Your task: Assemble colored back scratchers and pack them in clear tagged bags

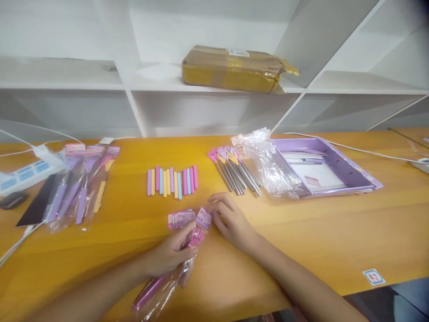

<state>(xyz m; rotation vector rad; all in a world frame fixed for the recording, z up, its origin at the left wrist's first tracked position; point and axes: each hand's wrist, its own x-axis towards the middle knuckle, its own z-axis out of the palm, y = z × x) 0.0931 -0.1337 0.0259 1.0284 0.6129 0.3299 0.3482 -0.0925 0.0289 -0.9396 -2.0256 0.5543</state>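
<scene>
My left hand (169, 257) grips a clear plastic sleeve (161, 288) holding a pink telescopic back scratcher (152, 288), near the table's front edge. My right hand (231, 221) pinches the small pink header card (203, 218) at the top of that sleeve. A small stack of similar pink cards (181, 219) lies just left of it. Beyond lies a row of several pastel handle grips (172, 181), and to their right several metal scratchers with pink and yellow claw heads (233, 167).
Several finished bagged scratchers (80, 183) lie at the left beside a power strip (28, 172) and cables. A purple box (321, 167) with crumpled plastic bags (268, 161) sits at the right. A taped cardboard parcel (234, 69) rests on the white shelf.
</scene>
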